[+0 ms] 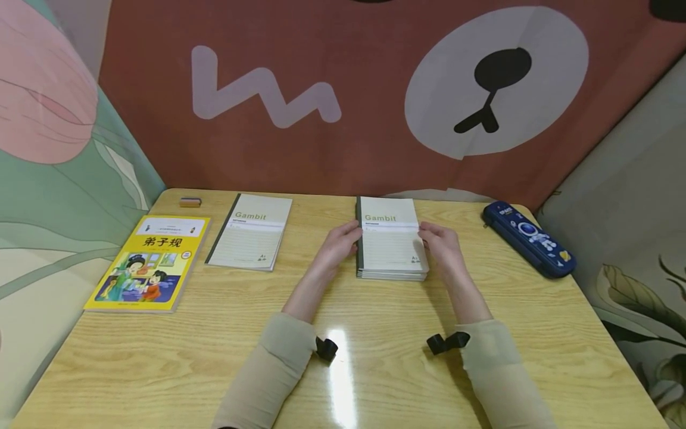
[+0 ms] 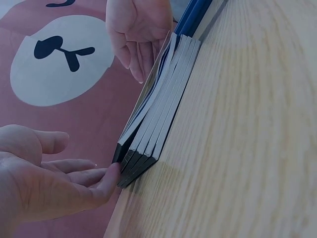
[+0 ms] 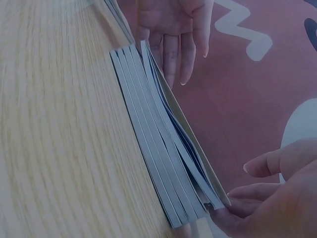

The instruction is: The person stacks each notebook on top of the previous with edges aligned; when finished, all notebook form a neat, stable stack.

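Beige sleeves (image 1: pixel 268 369) lead to two hands with a stack of notebooks (image 1: pixel 391 276) between their fingertips. The left hand (image 1: pixel 337 244) touches the dark spine side, its fingers extended and slightly apart; the right hand (image 1: pixel 442 243) touches the opposite edge, fingers relaxed, though whether its thumb meets the cover is hard to tell. Left of the left fingers lies a single notebook (image 1: pixel 249 235); right of the right fingers, a blue pencil case (image 1: pixel 527 238).

White black-spined notebook stack (image 1: pixel 392 247), yellow illustrated book (image 1: pixel 149 265), navy astronaut-print case (image 1: pixel 529 239), beige sleeves (image 1: pixel 268 372), light-brown wood-grained table (image 1: pixel 396 381)
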The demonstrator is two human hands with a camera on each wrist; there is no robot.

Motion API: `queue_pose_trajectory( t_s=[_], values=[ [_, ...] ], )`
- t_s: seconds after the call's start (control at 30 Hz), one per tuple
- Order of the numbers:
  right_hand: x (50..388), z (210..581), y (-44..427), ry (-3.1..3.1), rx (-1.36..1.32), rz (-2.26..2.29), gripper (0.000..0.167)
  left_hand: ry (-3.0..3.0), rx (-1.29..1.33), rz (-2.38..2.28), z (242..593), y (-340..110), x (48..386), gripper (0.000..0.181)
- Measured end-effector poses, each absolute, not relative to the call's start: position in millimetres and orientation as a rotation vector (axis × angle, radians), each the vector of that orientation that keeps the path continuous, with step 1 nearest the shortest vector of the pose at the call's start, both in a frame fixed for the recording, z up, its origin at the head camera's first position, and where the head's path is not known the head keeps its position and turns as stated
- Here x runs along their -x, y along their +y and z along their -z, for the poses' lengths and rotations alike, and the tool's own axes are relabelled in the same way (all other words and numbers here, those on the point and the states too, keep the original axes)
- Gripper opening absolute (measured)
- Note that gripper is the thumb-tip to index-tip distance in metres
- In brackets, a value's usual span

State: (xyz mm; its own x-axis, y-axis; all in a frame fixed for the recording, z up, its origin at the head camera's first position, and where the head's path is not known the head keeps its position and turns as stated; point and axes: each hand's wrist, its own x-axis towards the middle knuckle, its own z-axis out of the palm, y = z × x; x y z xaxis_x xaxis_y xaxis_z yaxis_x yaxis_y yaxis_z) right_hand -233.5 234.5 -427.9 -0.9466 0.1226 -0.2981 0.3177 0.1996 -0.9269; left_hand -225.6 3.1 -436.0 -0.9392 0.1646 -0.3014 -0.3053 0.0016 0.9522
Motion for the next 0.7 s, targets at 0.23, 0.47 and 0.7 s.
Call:
queue_pose_trajectory(
  t_s=[0.23, 0.47, 0.7],
  values=[
    [232.5, 427.4, 235.3, 2.338, -0.431, 1.796, 0.053, 1.96, 0.151, -1.999, 435.5, 3.7, 225.8, 0.054],
    [232.2, 427.0, 233.6, 2.377, -0.417, 1.756, 0.054, 1.95, 0.141, -1.997, 436.0, 2.7, 225.6, 0.056],
    [229.7, 424.3, 233.1, 2.396, -0.409, 1.699, 0.054, 1.965, 0.09, -1.979, 436.0, 3.7, 225.0, 0.058]
  ],
)
